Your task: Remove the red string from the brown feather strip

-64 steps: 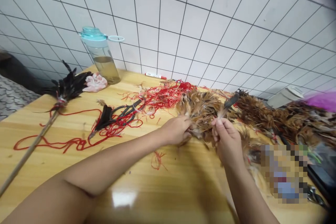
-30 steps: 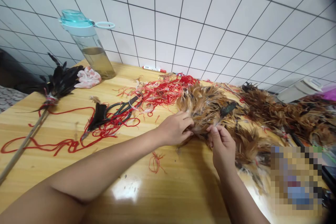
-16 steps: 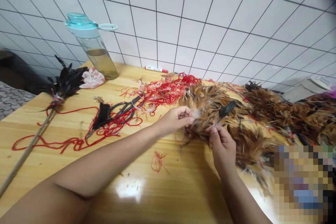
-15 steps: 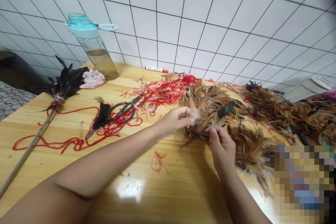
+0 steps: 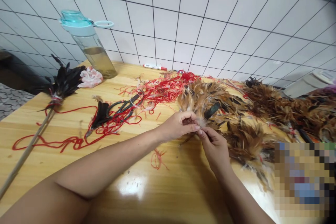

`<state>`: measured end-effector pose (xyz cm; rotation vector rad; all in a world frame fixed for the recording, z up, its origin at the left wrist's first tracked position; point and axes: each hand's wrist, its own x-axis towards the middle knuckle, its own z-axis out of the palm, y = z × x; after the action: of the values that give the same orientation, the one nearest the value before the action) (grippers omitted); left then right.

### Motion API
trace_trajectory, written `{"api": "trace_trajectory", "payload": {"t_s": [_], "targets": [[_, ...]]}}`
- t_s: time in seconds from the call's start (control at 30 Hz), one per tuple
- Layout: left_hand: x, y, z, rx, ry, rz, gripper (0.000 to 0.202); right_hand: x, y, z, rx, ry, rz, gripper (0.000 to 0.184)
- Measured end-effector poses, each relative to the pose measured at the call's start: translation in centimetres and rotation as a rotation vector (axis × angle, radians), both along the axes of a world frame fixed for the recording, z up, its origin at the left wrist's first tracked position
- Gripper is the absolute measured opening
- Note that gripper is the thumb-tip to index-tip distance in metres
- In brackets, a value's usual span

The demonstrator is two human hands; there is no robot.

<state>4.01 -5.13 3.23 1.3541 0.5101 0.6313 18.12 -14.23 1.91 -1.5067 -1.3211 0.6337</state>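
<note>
My left hand [image 5: 183,125] is closed in a pinch, with a pale fluffy feather [image 5: 201,122] at its fingertips. Against it, my right hand [image 5: 214,145] pinches at the feather's lower end, thumb and forefinger together; the feather's quill is hidden by the fingers. Just beyond both hands lies a heap of brown feathers [image 5: 202,94], with one dark greenish feather [image 5: 212,110] on it. A smaller bunch of brown feathers [image 5: 245,140] lies to the right of my right hand. A small tangle of red string [image 5: 158,159] rests on the table below my left wrist.
Scissors [image 5: 126,106] lie among red string [image 5: 170,87]. Left of them, a stick [image 5: 31,148] has black feathers [image 5: 65,80] bound at its end. A water bottle [image 5: 96,54], crumpled tissue [image 5: 90,77] and marker [image 5: 154,67] stand or lie near the tiled wall. More brown feathers [image 5: 283,112] spread rightward.
My hands have come together: the right moved left and the left slightly right, so their fingertips now meet at the pale feather. The view shifted slightly.
</note>
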Motion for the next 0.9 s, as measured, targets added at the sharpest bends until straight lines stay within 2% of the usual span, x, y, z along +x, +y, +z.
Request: {"api": "trace_trajectory", "payload": {"t_s": [0.2, 0.3, 0.43, 0.57, 0.67, 0.8, 0.9], "targets": [[-0.06, 0.26, -0.39, -0.119, -0.032, -0.007, 0.035, -0.19, 0.03, -0.28, -0.029, 0.068, 0.003, 0.022], [-0.14, 0.49, -0.29, -0.124, -0.04, -0.037, 0.035, -0.16, 0.09, -0.22, -0.013, 0.039, 0.013, 0.022], [-0.28, 0.72, -0.06, -0.065, -0.013, -0.098, 0.032, -0.19, 0.13, 0.2, -0.005, -0.066, 0.055, 0.022], [-0.36, 0.74, -0.09, -0.023, 0.03, -0.073, 0.028, -0.3, 0.08, 0.37, 0.0, -0.129, 0.093, 0.022], [-0.45, 0.72, -0.05, 0.034, 0.054, -0.056, 0.024, -0.21, 0.07, 0.25, -0.009, -0.098, 0.111, 0.02], [-0.48, 0.56, 0.24, 0.159, 0.09, 0.007, 0.022, 0.16, 0.13, 0.2, -0.015, -0.056, 0.087, 0.02], [-0.44, 0.41, 0.51, 0.236, 0.106, 0.008, 0.021, 0.39, 0.15, 0.27, -0.021, -0.086, 0.072, 0.018]]}}
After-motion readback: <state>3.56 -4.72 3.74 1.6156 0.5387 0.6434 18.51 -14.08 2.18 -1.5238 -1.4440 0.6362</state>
